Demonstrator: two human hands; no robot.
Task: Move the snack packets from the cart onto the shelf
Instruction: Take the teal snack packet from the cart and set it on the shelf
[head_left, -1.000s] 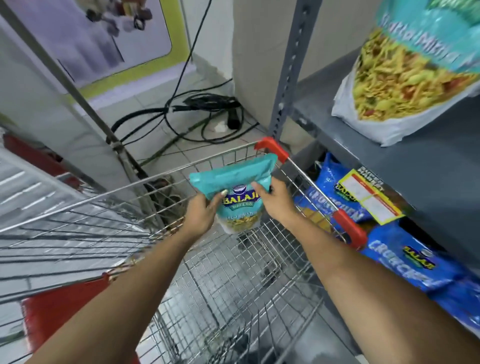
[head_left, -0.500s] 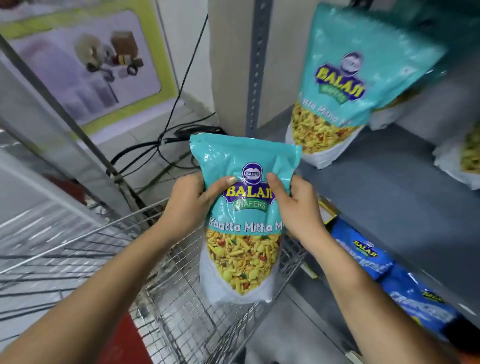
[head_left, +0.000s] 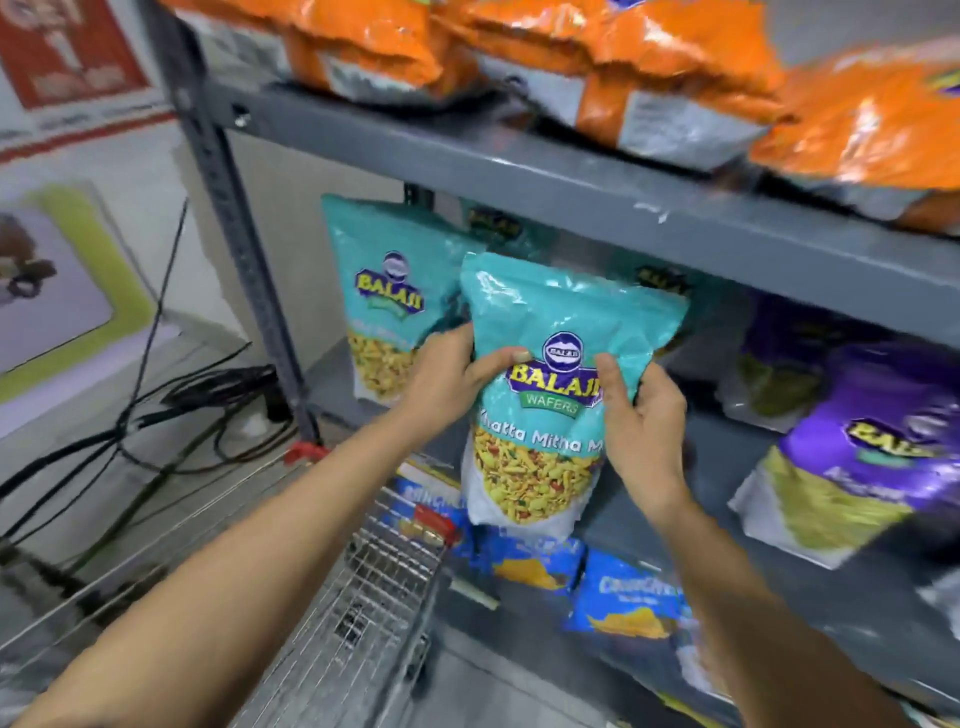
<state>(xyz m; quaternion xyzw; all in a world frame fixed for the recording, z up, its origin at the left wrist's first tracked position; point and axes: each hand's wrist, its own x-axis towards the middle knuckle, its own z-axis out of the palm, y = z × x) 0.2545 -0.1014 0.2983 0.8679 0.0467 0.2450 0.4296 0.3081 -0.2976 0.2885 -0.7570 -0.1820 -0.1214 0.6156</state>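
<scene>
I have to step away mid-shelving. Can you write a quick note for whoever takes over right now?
Left hand and right hand both grip one teal Khatta Mitha packet, upright, in front of the middle shelf.
A matching teal packet already stands at that shelf's left end; purple packets sit to the right.
Left: set the held packet down beside the teal one. The cart below shows no packets in its visible part; check the rest.
</scene>
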